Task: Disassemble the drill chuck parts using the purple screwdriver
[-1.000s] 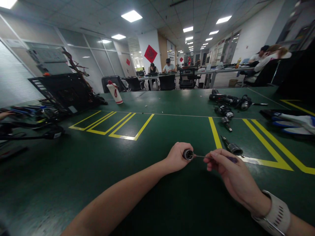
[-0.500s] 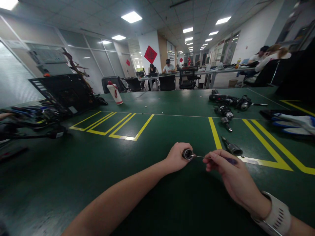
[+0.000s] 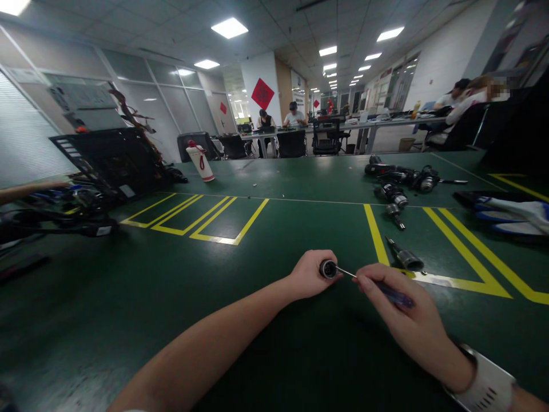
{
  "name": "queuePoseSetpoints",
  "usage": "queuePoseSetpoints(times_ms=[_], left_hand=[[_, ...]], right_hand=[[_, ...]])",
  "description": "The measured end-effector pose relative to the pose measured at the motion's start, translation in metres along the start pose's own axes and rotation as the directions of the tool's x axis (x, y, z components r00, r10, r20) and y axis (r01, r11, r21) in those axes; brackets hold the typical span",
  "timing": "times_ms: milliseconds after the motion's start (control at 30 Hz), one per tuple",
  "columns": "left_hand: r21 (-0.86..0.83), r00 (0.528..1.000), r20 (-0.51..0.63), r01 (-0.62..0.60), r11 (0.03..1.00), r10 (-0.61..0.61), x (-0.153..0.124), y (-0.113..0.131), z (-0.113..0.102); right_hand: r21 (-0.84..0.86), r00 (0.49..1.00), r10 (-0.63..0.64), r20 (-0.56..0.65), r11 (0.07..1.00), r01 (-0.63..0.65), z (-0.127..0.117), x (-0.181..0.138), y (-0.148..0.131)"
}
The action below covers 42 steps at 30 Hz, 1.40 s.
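Note:
My left hand [image 3: 309,274] is wrapped round a dark cylindrical metal part [image 3: 329,269], its round open end facing me. Between the fingers of my right hand [image 3: 398,303] is a thin screwdriver [image 3: 395,294] with a purple handle. The screwdriver's tip meets the rim of the cylinder; whether it reaches inside I cannot tell. Just beyond my right hand, a metal cone-shaped part with a shaft [image 3: 405,256] lies on the green table. A tiny ring-like piece [image 3: 424,273] rests near its wide end.
Dark power-tool parts [image 3: 390,194] lie at the right rear. Blue-and-white gloves [image 3: 510,212] are at the far right. A white cup [image 3: 200,163] stands at the back, left of centre. Black equipment [image 3: 115,166] fills the left, where another person's arm [image 3: 30,191] reaches in. Yellow tape marks the table.
My right hand has turned slightly, so the screwdriver slopes more steeply and its purple handle shows more. The other person's arm reaches further in at the left.

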<state>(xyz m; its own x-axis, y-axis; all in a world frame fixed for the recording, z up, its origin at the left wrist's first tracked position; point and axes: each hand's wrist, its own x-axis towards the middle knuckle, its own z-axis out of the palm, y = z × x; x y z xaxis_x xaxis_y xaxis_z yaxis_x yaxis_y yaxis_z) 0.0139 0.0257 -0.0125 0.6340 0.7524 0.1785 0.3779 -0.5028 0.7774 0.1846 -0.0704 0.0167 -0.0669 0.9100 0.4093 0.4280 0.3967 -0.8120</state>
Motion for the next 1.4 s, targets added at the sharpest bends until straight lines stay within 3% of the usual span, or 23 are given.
queuePoseSetpoints(times_ms=[100, 167, 267, 400, 500, 600, 800, 933, 1033, 1167, 1267, 1400], left_hand=[[0.085, 1.0, 0.014, -0.01, 0.996, 0.009, 0.001, 0.0, 0.001], [0.125, 1.0, 0.022, -0.022, 0.992, 0.019, 0.001, 0.001, 0.001], [0.195, 0.998, 0.034, -0.064, 0.979, 0.059, 0.001, 0.004, 0.0], [0.242, 0.998, 0.035, -0.058, 0.968, 0.051, 0.0, 0.005, -0.001], [0.245, 0.999, 0.016, -0.031, 0.969, 0.028, 0.0, 0.003, 0.0], [0.2, 0.999, 0.001, -0.038, 0.979, 0.038, 0.001, 0.0, 0.0], [0.152, 0.999, 0.007, -0.052, 0.987, 0.051, 0.001, -0.001, 0.001], [0.247, 0.994, -0.032, -0.09, 0.965, 0.101, 0.001, 0.0, 0.001], [0.312, 0.996, -0.021, -0.074, 0.947, 0.085, 0.0, 0.003, 0.0], [0.29, 0.998, -0.023, -0.045, 0.956, 0.054, -0.001, 0.004, -0.002], [0.23, 0.995, -0.053, -0.066, 0.971, 0.08, -0.001, 0.002, -0.002], [0.122, 0.996, -0.053, -0.07, 0.99, 0.077, 0.0, -0.001, -0.001]], right_hand=[[-0.134, 0.993, -0.112, 0.04, 0.984, 0.116, 0.001, -0.001, -0.005], [-0.158, 0.995, -0.094, 0.044, 0.982, 0.1, 0.0, -0.001, -0.007], [-0.104, 0.999, 0.04, 0.011, 0.994, -0.038, -0.003, 0.003, -0.006], [0.116, 0.962, 0.273, -0.012, 0.956, -0.27, -0.005, 0.007, 0.001], [0.241, 0.944, 0.331, -0.008, 0.916, -0.32, -0.003, 0.007, 0.004], [0.181, 0.958, 0.286, -0.015, 0.943, -0.278, -0.002, 0.005, 0.002], [-0.119, 1.0, -0.014, 0.011, 0.993, 0.015, 0.002, -0.001, -0.004], [-0.134, 1.0, 0.026, 0.017, 0.991, -0.024, 0.0, 0.001, -0.006], [-0.066, 0.985, 0.173, 0.011, 0.983, -0.172, -0.003, 0.006, -0.006], [0.211, 0.926, 0.378, -0.003, 0.905, -0.369, -0.004, 0.011, -0.003], [0.41, 0.884, 0.468, -0.012, 0.808, -0.423, -0.002, 0.013, -0.001], [0.502, 0.865, 0.501, -0.009, 0.75, -0.43, 0.0, 0.012, 0.002]])
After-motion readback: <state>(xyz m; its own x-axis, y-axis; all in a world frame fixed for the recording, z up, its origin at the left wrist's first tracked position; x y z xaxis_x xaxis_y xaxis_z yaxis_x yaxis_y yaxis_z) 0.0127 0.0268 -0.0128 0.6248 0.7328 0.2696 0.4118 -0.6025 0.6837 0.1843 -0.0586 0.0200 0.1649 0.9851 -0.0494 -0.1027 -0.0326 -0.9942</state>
